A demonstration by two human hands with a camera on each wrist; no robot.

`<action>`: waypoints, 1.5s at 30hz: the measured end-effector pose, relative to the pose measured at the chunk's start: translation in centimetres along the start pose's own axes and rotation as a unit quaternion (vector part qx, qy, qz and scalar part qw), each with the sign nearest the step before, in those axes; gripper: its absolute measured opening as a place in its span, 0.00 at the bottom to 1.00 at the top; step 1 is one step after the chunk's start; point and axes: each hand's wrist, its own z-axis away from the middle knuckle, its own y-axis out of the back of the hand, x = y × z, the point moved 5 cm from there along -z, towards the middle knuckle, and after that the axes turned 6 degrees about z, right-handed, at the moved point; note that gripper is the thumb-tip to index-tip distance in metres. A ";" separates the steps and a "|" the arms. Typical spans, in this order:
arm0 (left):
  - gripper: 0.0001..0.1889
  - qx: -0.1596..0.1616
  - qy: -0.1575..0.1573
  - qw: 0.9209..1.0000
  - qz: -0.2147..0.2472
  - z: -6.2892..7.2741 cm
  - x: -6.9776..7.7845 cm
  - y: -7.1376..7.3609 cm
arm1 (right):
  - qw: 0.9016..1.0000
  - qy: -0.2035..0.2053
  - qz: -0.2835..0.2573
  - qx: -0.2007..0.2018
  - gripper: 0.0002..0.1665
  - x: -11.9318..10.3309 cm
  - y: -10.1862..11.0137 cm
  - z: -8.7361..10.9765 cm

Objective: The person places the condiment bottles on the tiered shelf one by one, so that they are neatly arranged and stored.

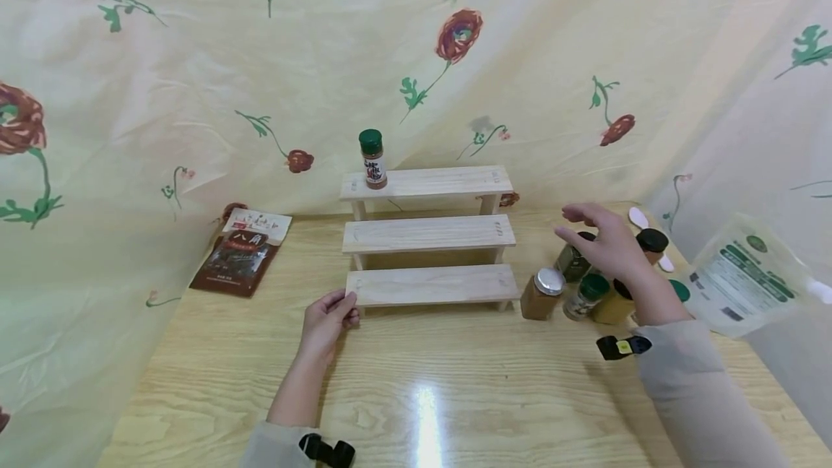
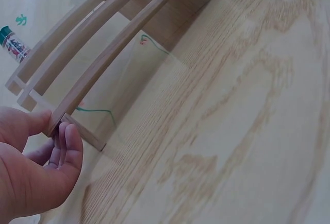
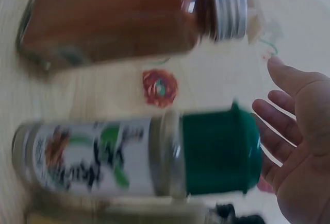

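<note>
A three-tier wooden spice rack (image 1: 429,235) stands against the back cloth. My left hand (image 1: 327,321) pinches the left end of its lowest board, thumb on top and fingers curled beneath, as the left wrist view shows. One spice bottle (image 1: 373,159) with a green cap is on the top tier's left end. My right hand (image 1: 607,243) hovers over a group of spice jars at the right, fingers spread and holding nothing. Below it are a silver-capped jar (image 1: 542,293) of brown powder and a green-capped bottle (image 3: 103,157); the hand hides part of the group.
A brown spice packet (image 1: 240,251) lies on the table (image 1: 481,381) at the left. On the right, a clear pouch with green print (image 1: 747,276) leans by the side cloth, near a white spoon (image 1: 638,218). Flowered cloth (image 1: 325,56) rises behind the table.
</note>
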 end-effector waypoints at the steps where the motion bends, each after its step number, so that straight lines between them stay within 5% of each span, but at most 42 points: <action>1: 0.24 0.000 -0.001 1.000 0.000 0.0 0.0 0.0 | 1.000 -0.001 0.007 -0.003 0.26 0.4 0.1 0.2; 7: 0.22 0.003 -0.002 1.000 0.002 -0.1 -0.1 0.1 | 0.998 -0.018 0.052 -0.036 0.29 2.2 0.2 1.0; 26: 0.22 0.001 -0.004 1.000 0.008 -0.2 -0.2 0.1 | 0.990 0.028 0.107 -0.083 0.34 3.9 0.3 1.7; 45: 0.22 0.000 -0.006 1.000 0.009 -0.2 -0.1 0.0 | 0.997 -0.009 0.062 -0.038 0.34 3.2 1.2 1.3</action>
